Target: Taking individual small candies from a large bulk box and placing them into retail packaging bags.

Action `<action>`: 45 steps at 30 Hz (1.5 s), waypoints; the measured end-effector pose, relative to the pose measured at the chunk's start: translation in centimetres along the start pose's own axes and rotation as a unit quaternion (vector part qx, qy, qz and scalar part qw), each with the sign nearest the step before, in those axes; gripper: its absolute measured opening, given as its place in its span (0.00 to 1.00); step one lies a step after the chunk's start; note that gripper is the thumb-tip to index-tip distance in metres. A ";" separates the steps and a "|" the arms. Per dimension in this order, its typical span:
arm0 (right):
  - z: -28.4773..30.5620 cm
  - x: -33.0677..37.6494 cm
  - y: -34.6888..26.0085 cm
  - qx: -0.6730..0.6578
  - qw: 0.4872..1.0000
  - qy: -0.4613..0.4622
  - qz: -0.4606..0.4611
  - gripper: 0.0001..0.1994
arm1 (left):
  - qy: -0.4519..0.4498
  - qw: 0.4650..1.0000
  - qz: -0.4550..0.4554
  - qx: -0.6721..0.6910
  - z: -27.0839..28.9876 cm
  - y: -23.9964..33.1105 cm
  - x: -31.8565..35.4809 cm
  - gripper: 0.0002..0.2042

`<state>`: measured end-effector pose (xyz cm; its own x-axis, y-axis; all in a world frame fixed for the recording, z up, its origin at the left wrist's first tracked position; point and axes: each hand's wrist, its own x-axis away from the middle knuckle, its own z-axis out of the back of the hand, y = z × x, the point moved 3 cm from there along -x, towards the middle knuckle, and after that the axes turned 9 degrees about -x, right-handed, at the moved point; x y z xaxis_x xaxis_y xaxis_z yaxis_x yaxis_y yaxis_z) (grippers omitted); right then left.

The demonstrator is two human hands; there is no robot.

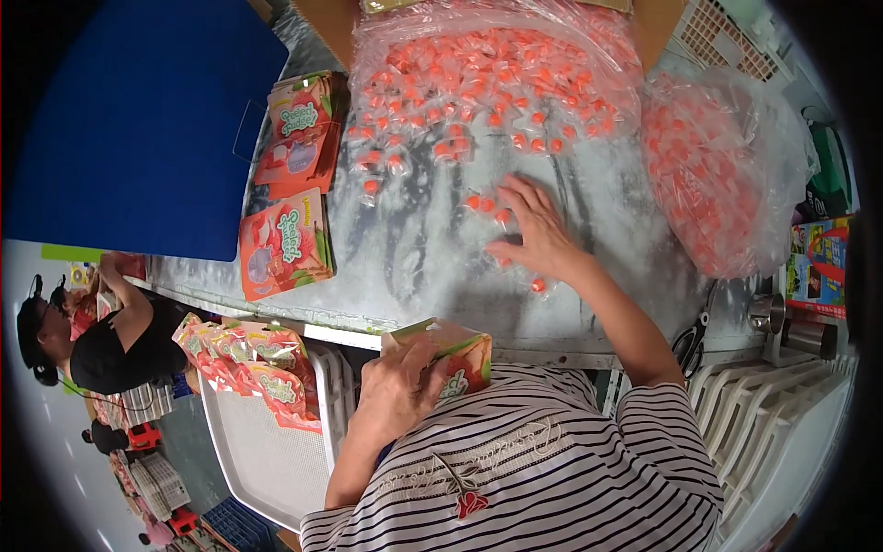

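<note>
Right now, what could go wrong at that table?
The right hand might knock the loose wrapped red balls beside it, and one could roll off the table. The bag in the left hand is by the table's front edge, so it might drop if the grip slips. The scissors lie near the right arm and could get bumped.

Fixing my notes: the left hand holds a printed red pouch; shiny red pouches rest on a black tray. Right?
Not black: the head view shows the shiny red pouches on a white plastic tray; the left hand holds a printed red pouch.
</note>
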<state>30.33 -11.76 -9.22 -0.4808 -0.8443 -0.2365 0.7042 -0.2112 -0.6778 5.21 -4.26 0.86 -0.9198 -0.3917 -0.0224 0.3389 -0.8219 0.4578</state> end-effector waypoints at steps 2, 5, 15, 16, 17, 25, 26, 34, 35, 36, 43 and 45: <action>-0.8 -0.4 0.4 0.005 1.000 -0.010 0.000 0.25 | 0.004 1.000 0.010 -0.002 -0.1 -0.3 0.5 0.12; -0.9 0.2 1.1 0.024 1.000 -0.001 0.008 0.19 | 0.018 1.000 0.019 0.002 -0.1 -0.8 1.1 0.12; 0.0 -0.5 -1.1 0.031 0.998 -0.038 -0.024 0.10 | -0.007 1.000 0.020 0.015 -0.2 -0.6 0.1 0.11; -1.0 -1.5 -1.1 0.018 0.997 -0.066 -0.028 0.11 | -0.007 1.000 0.020 0.007 -0.1 -0.5 0.0 0.11; -1.6 -2.1 -0.6 0.008 0.995 -0.092 -0.034 0.12 | -0.007 1.000 0.016 0.007 0.0 -0.5 0.0 0.11; 0.6 -2.4 2.5 -0.107 0.991 0.005 -0.075 0.16 | -0.014 0.997 0.073 0.035 -0.2 -1.4 1.4 0.11; 0.4 -1.2 1.8 -0.075 0.994 -0.003 -0.075 0.18 | -0.016 0.997 0.072 0.036 -0.2 -1.5 1.4 0.11; -1.8 3.8 -1.6 -0.015 0.998 -0.033 0.050 0.23 | -0.010 1.000 0.023 0.018 -0.4 -0.9 0.0 0.11; -0.9 3.9 -1.4 -0.015 0.998 -0.036 0.048 0.23 | -0.012 0.999 0.025 0.021 -0.4 -1.0 0.2 0.11; 0.5 4.0 -0.9 -0.119 0.993 0.009 -0.008 0.25 | 0.000 0.999 0.031 0.029 -0.3 -1.2 0.4 0.11; 4.0 6.4 0.0 0.001 0.998 0.027 -0.055 0.42 | 0.021 0.999 0.029 0.035 -0.4 -1.6 0.2 0.09; 2.2 6.1 -1.2 0.029 0.999 0.007 -0.043 0.43 | 0.021 0.999 0.025 0.028 -0.4 -1.5 0.1 0.09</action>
<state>27.71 -17.73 -8.28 -0.5487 -0.8144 -0.1889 0.6884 -0.3120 -0.6547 4.74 -3.23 -0.15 -0.8922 -0.4502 -0.0341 0.3726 -0.7769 0.5075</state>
